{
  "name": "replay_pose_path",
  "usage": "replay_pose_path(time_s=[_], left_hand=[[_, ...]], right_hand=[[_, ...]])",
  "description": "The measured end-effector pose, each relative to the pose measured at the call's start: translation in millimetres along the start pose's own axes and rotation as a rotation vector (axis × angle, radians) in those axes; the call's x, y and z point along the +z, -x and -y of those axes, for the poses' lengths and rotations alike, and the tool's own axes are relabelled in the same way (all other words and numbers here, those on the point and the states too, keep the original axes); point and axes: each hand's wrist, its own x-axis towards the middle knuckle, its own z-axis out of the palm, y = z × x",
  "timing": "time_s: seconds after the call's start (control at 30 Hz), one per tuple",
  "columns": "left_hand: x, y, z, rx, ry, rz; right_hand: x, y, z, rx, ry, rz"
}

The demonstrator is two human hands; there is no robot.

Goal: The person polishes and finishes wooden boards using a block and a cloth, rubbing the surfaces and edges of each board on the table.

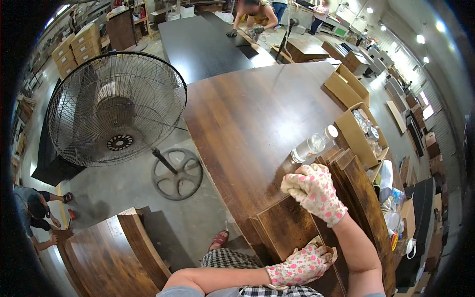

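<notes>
Head view: both gloved hands, left hand (303,266) and right hand (314,190), press a brown wooden box (287,227).

Both hands wear knitted cream gloves scattered with small pink dots, the left hand (303,266) and the right hand (313,190) matching as a pair, each ending in a ribbed cuff at the wrist. Above the cuffs the forearms are bare, with no sleeves in view. Lower down, a black-and-white checked garment (228,259) covers the lap, and one foot wears a reddish-brown sandal (218,240).
</notes>
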Motion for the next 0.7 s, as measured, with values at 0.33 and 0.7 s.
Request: replay_pose_path(time_s=[0.33, 0.7], left_hand=[[-2, -10, -8, -0.037, 0.213, -0.026], [17, -2, -2, 0.169, 2.186, -0.106]], right_hand=[[0, 8, -27, -0.057, 0.241, -0.181], [7, 3, 1, -0.117, 0.313, -0.180]])
